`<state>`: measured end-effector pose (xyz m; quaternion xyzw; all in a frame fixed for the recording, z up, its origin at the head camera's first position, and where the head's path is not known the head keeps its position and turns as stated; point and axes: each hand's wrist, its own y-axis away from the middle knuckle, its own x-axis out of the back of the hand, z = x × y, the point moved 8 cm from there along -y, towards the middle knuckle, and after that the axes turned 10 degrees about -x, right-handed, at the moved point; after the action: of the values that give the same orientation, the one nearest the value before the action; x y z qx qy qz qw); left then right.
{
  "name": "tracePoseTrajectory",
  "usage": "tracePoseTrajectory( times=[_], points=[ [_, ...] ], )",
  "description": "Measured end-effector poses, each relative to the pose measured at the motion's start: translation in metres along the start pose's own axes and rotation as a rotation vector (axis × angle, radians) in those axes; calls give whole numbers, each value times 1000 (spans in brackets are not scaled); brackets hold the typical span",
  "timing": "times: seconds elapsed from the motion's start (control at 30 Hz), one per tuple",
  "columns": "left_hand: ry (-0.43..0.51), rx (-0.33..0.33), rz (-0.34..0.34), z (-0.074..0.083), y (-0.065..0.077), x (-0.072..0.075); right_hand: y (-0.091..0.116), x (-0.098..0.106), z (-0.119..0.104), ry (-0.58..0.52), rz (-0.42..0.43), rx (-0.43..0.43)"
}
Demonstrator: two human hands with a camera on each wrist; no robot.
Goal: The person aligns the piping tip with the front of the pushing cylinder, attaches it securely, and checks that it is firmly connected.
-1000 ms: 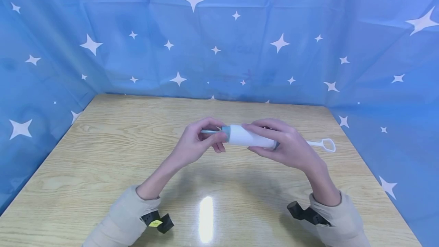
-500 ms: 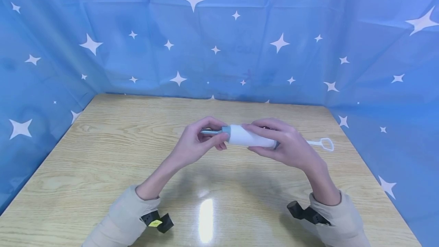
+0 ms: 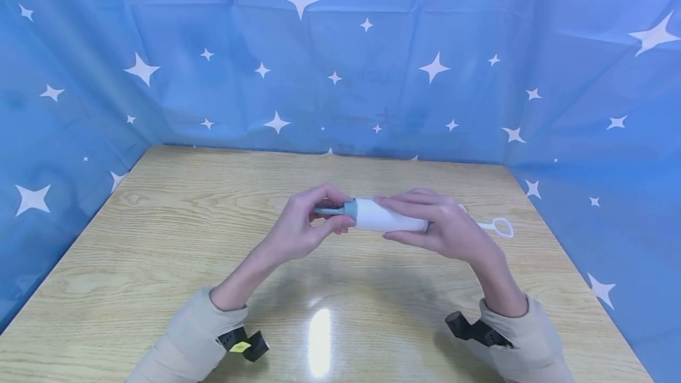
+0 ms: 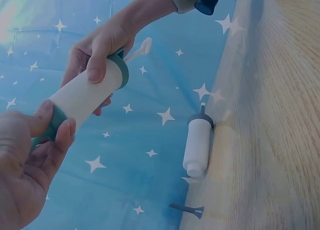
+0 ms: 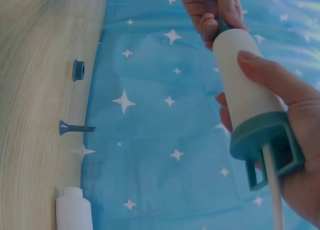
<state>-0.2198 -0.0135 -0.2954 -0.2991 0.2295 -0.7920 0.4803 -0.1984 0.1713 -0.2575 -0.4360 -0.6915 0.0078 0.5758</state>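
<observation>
Both hands hold a white icing syringe (image 3: 391,216) level above the table, lying left to right. My left hand (image 3: 295,232) pinches the teal collar (image 3: 350,210) at its left end with thumb and fingers. From that collar a slim nozzle (image 3: 328,211) points into the palm. Around the barrel's right part curl the thumb and fingers of my right hand (image 3: 452,229). Beside that palm, the right wrist view shows the teal finger-grip end (image 5: 257,132) with a white plunger rod (image 5: 273,190) coming out. The rod's loop handle shows beyond the right hand in the head view.
On the wooden table (image 3: 186,223), the left wrist view shows a white tube with a dark collar (image 4: 197,145) and a small dark funnel-shaped nozzle (image 4: 190,209). A dark ring (image 5: 78,70) appears in the right wrist view. Blue star-patterned cloth (image 3: 340,99) rises around the table.
The syringe's left end and collar have sunk slightly, along with the left fingers. Both hands keep their hold, and the loop handle sits a little farther left.
</observation>
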Motion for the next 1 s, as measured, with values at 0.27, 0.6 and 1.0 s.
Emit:
tracePoseTrajectory(
  times=[0.27, 0.6, 1.0],
  points=[
    [-8, -51, 6, 3, -1, 3, -1, 2, 3, 16, 18, -37],
    [63, 116, 53, -21, 2, 20, 3, 5, 26, 53, -63, -227],
    [-169, 186, -85, -46, 5, 24, 6, -22, 51, 29, -196, -306]
  ],
)
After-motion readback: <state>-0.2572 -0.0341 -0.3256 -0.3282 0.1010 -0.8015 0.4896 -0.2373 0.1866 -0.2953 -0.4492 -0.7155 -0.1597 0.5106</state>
